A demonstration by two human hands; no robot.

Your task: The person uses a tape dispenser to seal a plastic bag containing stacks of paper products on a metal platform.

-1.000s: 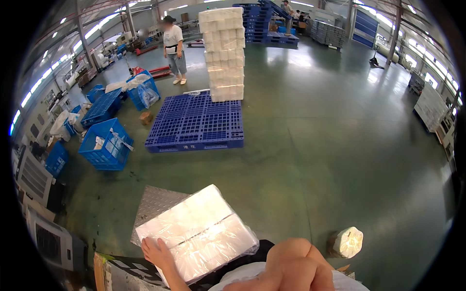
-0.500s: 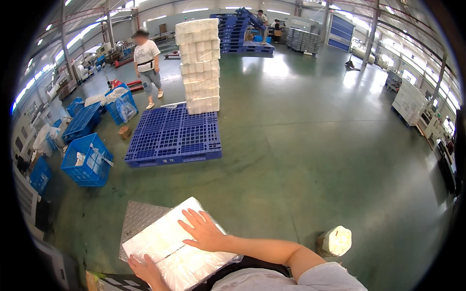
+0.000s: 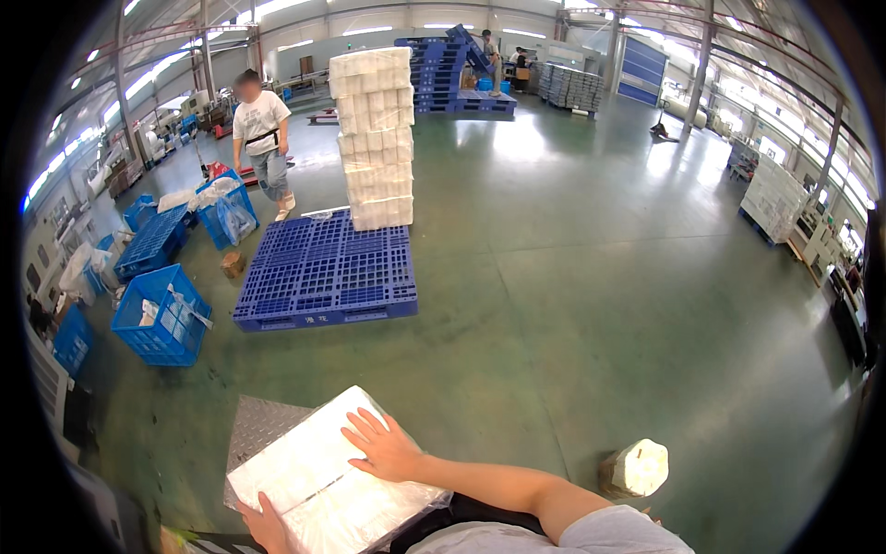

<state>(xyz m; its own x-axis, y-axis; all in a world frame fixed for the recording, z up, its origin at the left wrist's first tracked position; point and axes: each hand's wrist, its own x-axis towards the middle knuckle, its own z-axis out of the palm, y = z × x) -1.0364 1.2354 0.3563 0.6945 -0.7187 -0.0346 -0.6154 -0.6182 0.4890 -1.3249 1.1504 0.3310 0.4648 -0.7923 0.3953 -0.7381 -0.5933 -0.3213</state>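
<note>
A white plastic-wrapped package point(image 3: 332, 480) is held between both hands. The right hand point(image 3: 388, 450) is laid flat on its top, fingers spread, near the far right edge. The left hand point(image 3: 266, 524) is closed over the near lower edge, fingers on top. Beneath the package's far left corner a metal plate point(image 3: 258, 429) is seen. Ahead of the hands, well apart, a blue pallet point(image 3: 323, 272) is set on the floor, with a stack of white packages point(image 3: 377, 138) on its far end.

Big warehouse w/ glossy green floor point(image 3: 591, 305), steel roof trusses point(image 3: 701, 37), strip lights.
</note>
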